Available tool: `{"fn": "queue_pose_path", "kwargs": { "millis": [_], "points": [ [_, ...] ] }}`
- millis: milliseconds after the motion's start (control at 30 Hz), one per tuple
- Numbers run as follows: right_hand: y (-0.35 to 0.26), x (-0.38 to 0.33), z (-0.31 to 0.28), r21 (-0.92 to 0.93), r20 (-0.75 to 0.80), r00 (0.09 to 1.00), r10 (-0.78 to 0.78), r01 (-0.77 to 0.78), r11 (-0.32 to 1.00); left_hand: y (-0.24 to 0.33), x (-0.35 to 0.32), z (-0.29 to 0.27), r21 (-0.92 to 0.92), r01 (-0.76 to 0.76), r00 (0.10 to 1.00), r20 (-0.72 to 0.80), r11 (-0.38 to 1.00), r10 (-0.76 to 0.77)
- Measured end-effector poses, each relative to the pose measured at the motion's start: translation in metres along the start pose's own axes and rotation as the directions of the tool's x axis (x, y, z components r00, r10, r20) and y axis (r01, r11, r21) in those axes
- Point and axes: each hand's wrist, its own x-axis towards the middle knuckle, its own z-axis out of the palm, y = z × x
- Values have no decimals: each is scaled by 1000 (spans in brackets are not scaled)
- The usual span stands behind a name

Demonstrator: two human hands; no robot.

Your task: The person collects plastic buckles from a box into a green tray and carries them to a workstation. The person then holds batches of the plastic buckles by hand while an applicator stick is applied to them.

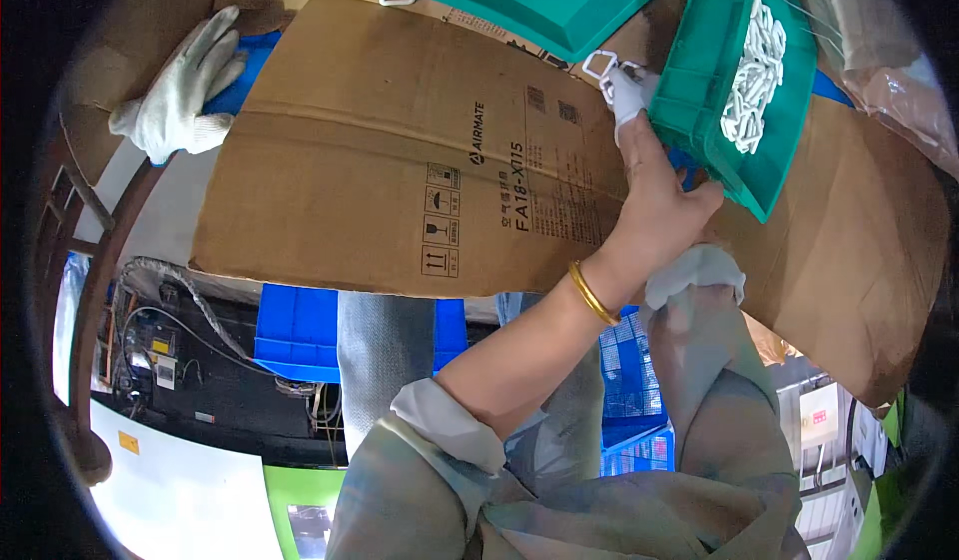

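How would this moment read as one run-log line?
left hand: at white link | right hand: hidden | green bin: holds white links

A large brown cardboard sheet (350, 180), printed with dark lettering and handling symbols, lies flat and creased. Left of the cardboard sheet, a pale knit glove (180, 100) rests over something blue; farther left stands a dark curved frame (112, 250). Below the sheet's near edge sit a solid blue crate (300, 332) and, toward its right end, a blue mesh crate (629, 370). Below and left of the sheet are grey cables (195, 310), a white panel (180, 470) and a bright green panel (292, 485). Beyond its upper right is clear plastic wrapping (899, 100).
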Motion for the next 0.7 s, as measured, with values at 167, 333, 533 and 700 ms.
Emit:
{"fn": "queue_pose_path", "kwargs": {
  "millis": [167, 333, 533, 700],
  "points": [
    [27, -33, -12, -131, 1, 998, -61, 61, 990, -5, 5, 5, 25, -74, 997, -28, 997, 75],
    [35, -43, -41, -265, 3, 992, -125, 121, 957, -10, 10, 12, 43, -149, 987, -49, 988, 151],
    [67, -78, -56, -393, 58, 982, -182, 190, 900, -14, 10, 7, -11, -164, 985, -56, 986, 163],
    [110, -103, -13, -491, 112, 968, -225, 251, 834, -24, 9, -7, 315, -194, 976, -29, 929, 214]
  ]
}}
